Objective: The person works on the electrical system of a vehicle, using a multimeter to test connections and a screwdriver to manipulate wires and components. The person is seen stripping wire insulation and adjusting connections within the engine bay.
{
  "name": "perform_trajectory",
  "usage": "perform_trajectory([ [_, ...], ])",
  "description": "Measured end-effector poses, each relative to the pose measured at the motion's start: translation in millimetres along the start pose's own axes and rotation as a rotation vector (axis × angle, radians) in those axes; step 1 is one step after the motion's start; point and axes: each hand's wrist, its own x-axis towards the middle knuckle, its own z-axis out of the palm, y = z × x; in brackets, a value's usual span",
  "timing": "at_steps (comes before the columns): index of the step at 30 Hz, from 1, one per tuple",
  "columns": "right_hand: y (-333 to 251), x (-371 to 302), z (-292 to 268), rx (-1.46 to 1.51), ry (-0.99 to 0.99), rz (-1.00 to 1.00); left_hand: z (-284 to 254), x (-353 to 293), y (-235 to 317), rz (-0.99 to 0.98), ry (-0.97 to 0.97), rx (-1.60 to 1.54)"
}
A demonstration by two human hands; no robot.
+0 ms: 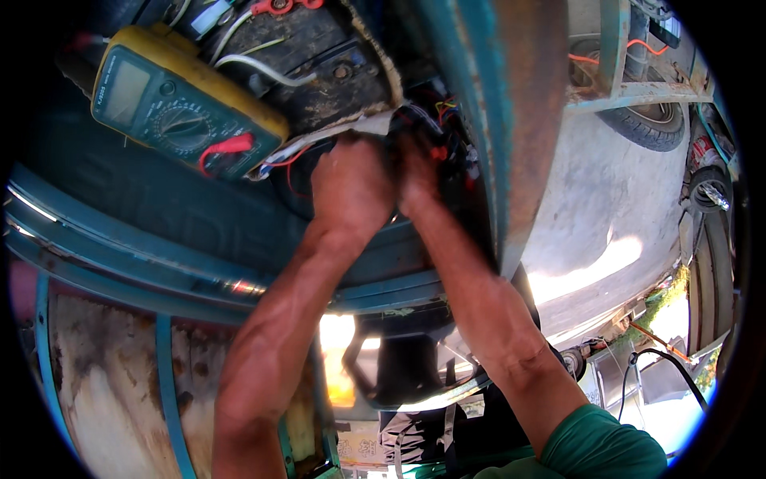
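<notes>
Both my arms reach up into a teal metal compartment, where my hands meet beside a bundle of wires (447,112). My left hand (351,180) is curled into a fist-like grip, its fingertips turned away. Just to its right is my right hand (416,172), smeared by motion, so its fingers do not show clearly. What lies between the hands is hidden. A yellow and green multimeter (179,108) rests to the left, with a red probe plug (231,144) in its lower end. Behind the hands sits a dark, dusty battery (319,76) with white cables on it.
A rusty teal post (523,120) rises close beside my right hand. The teal compartment's front rim (159,259) runs below my forearms. A tyre (650,128) and grey concrete floor (594,184) lie to the right. Thin red wires (291,164) loop near my left hand.
</notes>
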Motion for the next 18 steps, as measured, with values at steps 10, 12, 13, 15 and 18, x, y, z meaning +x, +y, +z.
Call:
perform_trajectory([
  [10,26.2,8.3,12.9,0.724,0.069,0.316,0.7,2.9,8.0,-0.047,-0.039,0.017],
  [12,8.3,2.2,12.7,0.693,0.070,0.296,13.0,12.3,-9.2,-0.034,0.017,-0.056],
  [13,5.6,1.3,12.7,0.699,0.072,0.287,25.2,18.3,-21.7,0.000,0.046,-0.059],
  [15,10.8,3.5,12.6,0.731,0.078,0.272,31.5,21.7,-27.1,0.048,0.072,-0.049],
  [18,18.6,7.2,15.2,0.848,0.087,0.345,36.4,18.0,-27.5,0.086,0.075,-0.103],
])
